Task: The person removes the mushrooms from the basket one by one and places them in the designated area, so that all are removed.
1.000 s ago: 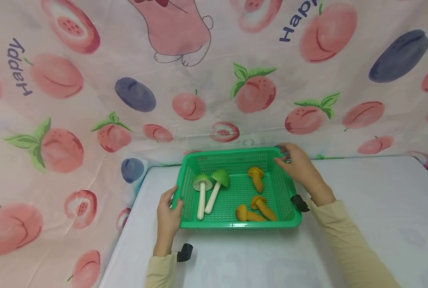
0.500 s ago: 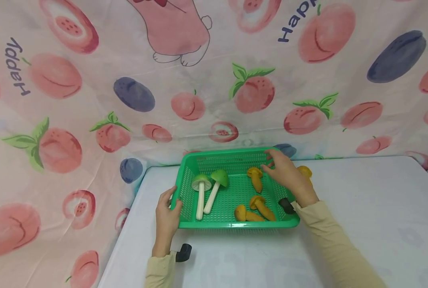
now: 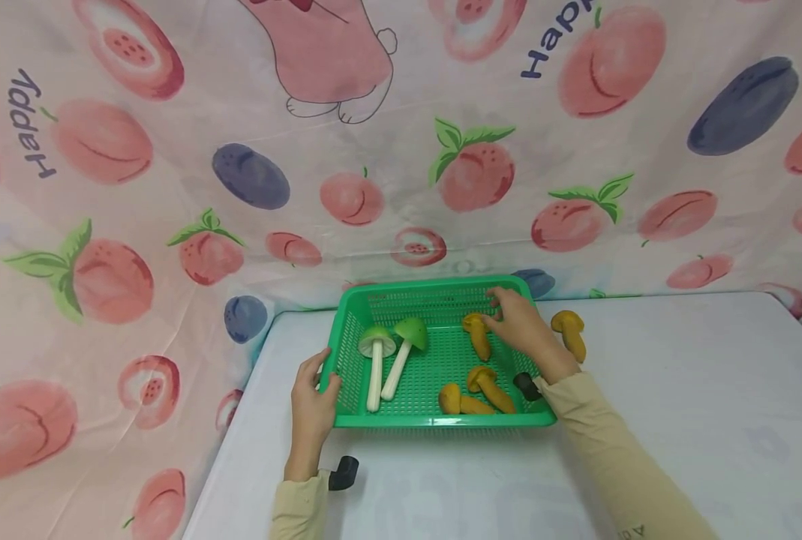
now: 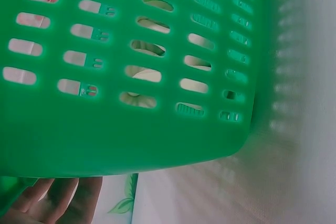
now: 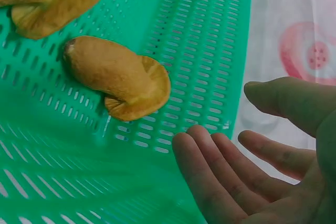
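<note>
My left hand [image 3: 313,409] holds the left rim of a green plastic basket [image 3: 441,422], its fingers partly hidden behind the wall in the left wrist view. Over the right side of the basket hovers my right hand [image 3: 518,326], fingers spread and nothing in them. Nearest to it is a yellow-brown toy mushroom [image 5: 115,77] lying on the basket floor, apart from the fingers in the right wrist view. Two more yellow-brown mushrooms, one upper [image 3: 491,390] and one lower [image 3: 468,403], lie at the front right. Two green-capped mushrooms with white stems [image 3: 376,375] lie at the left.
Another yellow-brown mushroom [image 3: 569,334] lies on the white table [image 3: 698,375], right of the basket and behind my right forearm. A fruit-print cloth [image 3: 387,150] hangs behind and to the left of the table.
My right hand has moved left from the basket's back right corner to above its inside. The mushroom outside the basket has come into sight. The left hand has stayed put.
</note>
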Demonstrator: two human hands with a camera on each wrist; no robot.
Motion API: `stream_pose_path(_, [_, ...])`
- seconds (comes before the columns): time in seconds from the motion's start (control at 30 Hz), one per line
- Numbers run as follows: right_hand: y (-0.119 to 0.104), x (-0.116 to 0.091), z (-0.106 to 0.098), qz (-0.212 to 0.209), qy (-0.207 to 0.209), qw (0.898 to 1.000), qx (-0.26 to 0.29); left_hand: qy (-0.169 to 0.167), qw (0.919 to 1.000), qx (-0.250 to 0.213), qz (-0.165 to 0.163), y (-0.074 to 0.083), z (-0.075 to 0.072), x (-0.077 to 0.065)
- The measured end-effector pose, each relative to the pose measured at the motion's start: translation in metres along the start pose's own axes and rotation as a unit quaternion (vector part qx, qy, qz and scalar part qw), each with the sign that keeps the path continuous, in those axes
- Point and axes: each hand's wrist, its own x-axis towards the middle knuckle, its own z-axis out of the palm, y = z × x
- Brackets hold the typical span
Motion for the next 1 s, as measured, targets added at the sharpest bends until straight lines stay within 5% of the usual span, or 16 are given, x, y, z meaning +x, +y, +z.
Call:
stream_pose_path(0.73, [0.003, 0.015, 0.013, 0.009, -0.04, 0.999, -0.021, 0.022, 0.9995, 0.012, 0.02, 0.003, 0.001, -0.003])
stream_pose_path(1.0, [0.008, 0.022, 0.017, 0.02, -0.05, 0.998, -0.027, 0.003, 1.0, 0.005, 0.003, 0.002, 0.0, -0.001])
